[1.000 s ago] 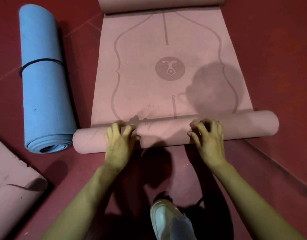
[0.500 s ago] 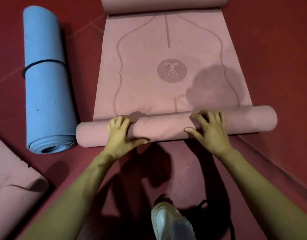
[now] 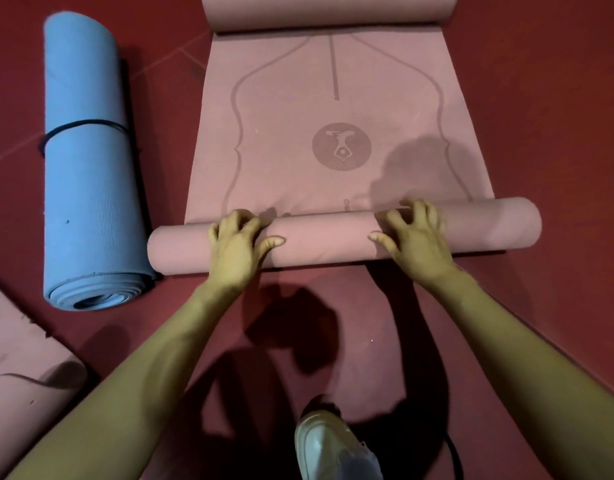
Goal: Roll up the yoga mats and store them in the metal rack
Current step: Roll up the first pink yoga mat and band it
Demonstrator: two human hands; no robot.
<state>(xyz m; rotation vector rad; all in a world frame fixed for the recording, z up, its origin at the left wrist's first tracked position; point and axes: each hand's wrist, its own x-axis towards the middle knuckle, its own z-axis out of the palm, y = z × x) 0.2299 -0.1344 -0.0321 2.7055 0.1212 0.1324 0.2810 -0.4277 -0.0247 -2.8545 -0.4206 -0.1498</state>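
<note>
Both hands press on a half-rolled pink mat on the red floor.

Nearest the camera, a white shoe (image 3: 336, 445) stands short of the pink mat (image 3: 333, 161). On the mat's rolled near end (image 3: 326, 242), the left hand (image 3: 238, 245) and right hand (image 3: 418, 242) lie spread, fingers curled over the top, thumbs pointing inward, gripping nothing closed. Beyond the roll the mat lies flat, its far end curled. Left of the roll lies a strapped blue mat (image 3: 87, 168).

bare forearms, white shoe (image 3: 328, 445)

Left hand (image 3: 237, 244), right hand (image 3: 417, 241) pressing half-rolled pink mat (image 3: 326, 242), blue mat (image 3: 87, 161) beside
</note>
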